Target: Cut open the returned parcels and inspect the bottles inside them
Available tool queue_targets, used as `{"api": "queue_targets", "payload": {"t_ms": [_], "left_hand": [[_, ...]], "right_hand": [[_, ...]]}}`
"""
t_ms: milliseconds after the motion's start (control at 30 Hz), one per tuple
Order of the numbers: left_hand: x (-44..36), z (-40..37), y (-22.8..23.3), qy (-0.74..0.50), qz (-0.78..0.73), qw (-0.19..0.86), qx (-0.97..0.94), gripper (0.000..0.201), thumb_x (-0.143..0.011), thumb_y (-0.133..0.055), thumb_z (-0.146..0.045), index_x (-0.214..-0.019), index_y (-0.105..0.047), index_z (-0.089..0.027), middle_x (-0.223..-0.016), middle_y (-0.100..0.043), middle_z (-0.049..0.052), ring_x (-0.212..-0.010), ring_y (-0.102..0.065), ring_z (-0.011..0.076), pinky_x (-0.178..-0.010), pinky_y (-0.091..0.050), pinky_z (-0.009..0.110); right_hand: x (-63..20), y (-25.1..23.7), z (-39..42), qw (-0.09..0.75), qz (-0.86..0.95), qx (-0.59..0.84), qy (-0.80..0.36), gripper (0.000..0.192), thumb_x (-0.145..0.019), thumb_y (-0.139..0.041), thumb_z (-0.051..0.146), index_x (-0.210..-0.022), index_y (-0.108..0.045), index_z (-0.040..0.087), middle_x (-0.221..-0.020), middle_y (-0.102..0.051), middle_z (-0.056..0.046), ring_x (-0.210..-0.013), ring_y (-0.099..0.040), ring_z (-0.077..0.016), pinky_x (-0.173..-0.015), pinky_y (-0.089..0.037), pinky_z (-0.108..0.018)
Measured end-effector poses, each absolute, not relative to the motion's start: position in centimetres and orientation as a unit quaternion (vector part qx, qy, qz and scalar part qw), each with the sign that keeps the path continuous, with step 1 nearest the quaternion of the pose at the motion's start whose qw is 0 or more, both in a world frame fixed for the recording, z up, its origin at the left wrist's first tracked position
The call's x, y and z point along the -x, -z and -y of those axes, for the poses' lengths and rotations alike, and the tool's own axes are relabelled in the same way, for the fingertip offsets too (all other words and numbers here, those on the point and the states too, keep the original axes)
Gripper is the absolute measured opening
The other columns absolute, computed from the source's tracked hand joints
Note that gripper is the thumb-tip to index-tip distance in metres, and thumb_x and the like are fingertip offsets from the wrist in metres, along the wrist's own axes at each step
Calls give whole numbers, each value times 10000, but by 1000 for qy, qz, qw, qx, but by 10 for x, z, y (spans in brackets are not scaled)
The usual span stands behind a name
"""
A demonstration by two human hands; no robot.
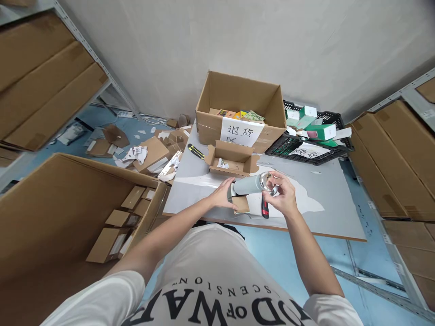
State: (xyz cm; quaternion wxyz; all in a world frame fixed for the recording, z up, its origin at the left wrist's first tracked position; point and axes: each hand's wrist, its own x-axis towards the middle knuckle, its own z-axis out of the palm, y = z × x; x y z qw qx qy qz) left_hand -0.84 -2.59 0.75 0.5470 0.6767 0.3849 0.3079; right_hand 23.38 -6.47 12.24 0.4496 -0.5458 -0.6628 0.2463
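Over the table's (185, 197) near side, a pale cylinder (248, 185) is being grasped by the right hand (284, 194); near its left end, cardboard (242, 205) is being touched by the left hand (222, 195), whose grip is being hidden.

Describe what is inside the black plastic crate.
Green-and-white boxes are piled in the black plastic crate. What lies at its bottom cannot be made out: the upper boxes and paper sign cover it.

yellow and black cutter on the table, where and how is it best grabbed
Probably across the middle of the yellow and black cutter, coming from above and the left: it lies flat, long and slim, while the small open box stands close at its right end.
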Motion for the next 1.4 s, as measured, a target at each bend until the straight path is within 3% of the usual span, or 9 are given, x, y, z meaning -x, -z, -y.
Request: {"api": "queue_targets", "payload": {"t_ms": [100, 300, 567, 733, 867, 967, 1400], "left_hand": [[4, 27, -5, -318, -393, 551, -664, 1148, -337, -896, -355, -1357, -396, -187, -1424, -357, 175, -1327, -291, 416, -1101, -195, 539], [-2, 27, -7, -333, -386, 541, -669, 887, -496, -814, -255, -1305, -451, -227, -1305, -491, 121, -1245, -406, 378, -1059, -271, 512], [-1, 18, -2, -307, -392, 490, -716, 784, -555, -770, -263, -1275, -466, -202, -1274, -515, 128, -1174, -474, 351, -996, -353, 486], [0, 15, 2, -310, -394, 493, -711, 796, -547, -776, -262, -1274, -457, -200, -1268, -524, 125, -1165, -487, 349, -998, -362, 481], [2, 15, 2, -302, -395, 474, -727, 807, -567, -770, -276, -1294, -432, -188, -1272, -516, 137, -1161, -494, 350, -990, -373, 485], [3, 16, 2, -303, -390, 484, -722, 807, -577, -767, -274, -1301, -424, -183, -1263, -518, 141, -1162, -494, 346, -993, -370, 487], [6, 15, 9, -312, -372, 571, -662, 886, -553, -797, -249, -1321, -359, -194, -1321, -463, 156, -1227, -453, 322, -978, -412, 475]], "right_hand": [[-230, -121, 67, 415, 727, 515, -184, 345, -589, -700, 204, -903, -566, 251, -1191, -569, -119, -1072, -566, -301, -776, -514, -439], [-219, -117, 63, 361, 765, 497, -194, 305, -628, -666, 212, -919, -576, 241, -1195, -562, -120, -936, -606, -250, -755, -520, -410], [-207, -115, 47, 288, 801, 477, -218, 218, -682, -649, 261, -890, -590, 237, -1183, -562, -104, -1034, -569, -253, -852, -480, -384], [-193, -103, 39, 215, 823, 498, -167, 201, -696, -652, 281, -879, -584, 231, -1137, -593, -101, -1037, -531, -276, -863, -432, -402], [-185, -93, 35, 150, 838, 506, -140, 213, -721, -641, 254, -918, -567, 222, -995, -620, -90, -915, -515, -263, -796, -414, -369], [-183, -86, 33, 118, 853, 491, -135, 230, -737, -632, 234, -953, -558, 216, -1024, -605, -92, -900, -496, -252, -794, -399, -346], [-182, -57, 30, 87, 865, 463, -173, 168, -772, -628, 195, -925, -558, 194, -984, -622, -88, -840, -521, -230, -824, -387, -355]]}}
